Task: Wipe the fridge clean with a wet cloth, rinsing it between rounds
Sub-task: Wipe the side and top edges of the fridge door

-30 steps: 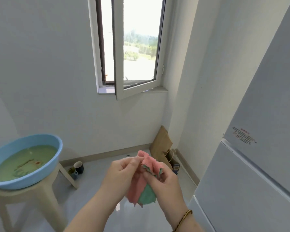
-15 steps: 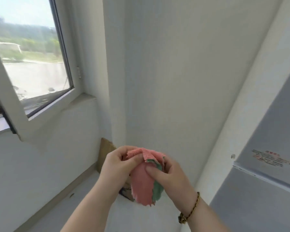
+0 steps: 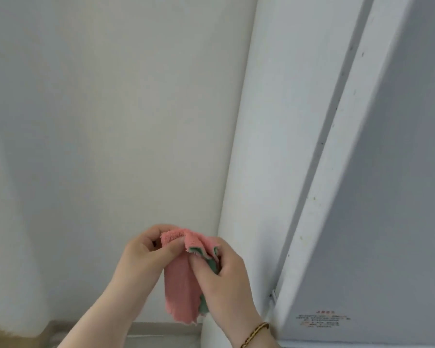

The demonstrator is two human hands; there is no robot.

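Note:
A pink cloth (image 3: 180,290) with a green underside hangs between both hands at the bottom centre. My left hand (image 3: 143,257) pinches its upper left edge. My right hand (image 3: 222,275) grips its upper right part, thumb pressed into the fold; a beaded bracelet sits on that wrist. The grey-white fridge (image 3: 387,197) fills the right side, its side panel and door edge running diagonally, with small dark specks along the edge. A printed label (image 3: 323,320) is low on its door. The cloth is just left of the fridge's side and does not touch it.
A plain white wall (image 3: 111,121) fills the left and centre. A baseboard (image 3: 158,326) and a strip of floor show at the bottom. A brown shape (image 3: 0,332) sits in the bottom left corner.
The view has swung right and up: the window and the blue basin have left the frame, and the fridge fills more of the right. Both hands still hold the cloth, which has been refolded slightly.

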